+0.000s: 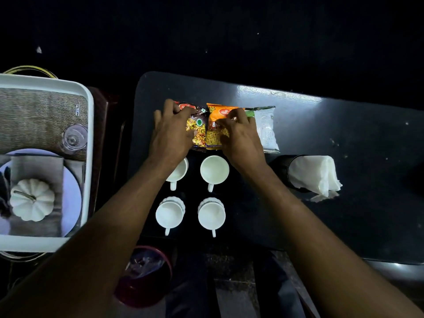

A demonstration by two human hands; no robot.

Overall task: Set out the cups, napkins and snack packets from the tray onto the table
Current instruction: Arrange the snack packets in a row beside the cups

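Note:
Three snack packets lie in a row at the back of the black table [355, 145]. My left hand [171, 131] grips the dark red and yellow packet [197, 131]. My right hand [239, 136] presses its curled fingers on the orange packet [215, 115]. The white and green packet [266, 129] lies to their right, untouched. Nearer me stand several white cups: one half hidden under my left forearm [182, 169], one beside it [214, 171], and two in front [169, 214] [211, 214]. White napkins [314, 175] stick out of a black holder [281, 168] at the right.
The white tray [90, 157] sits at the left, off the table. Within its rim I see a woven mat, a clear glass [74, 137], a plate and a white pumpkin ornament [32, 199]. A dark red bin [146, 274] stands below the table's near edge.

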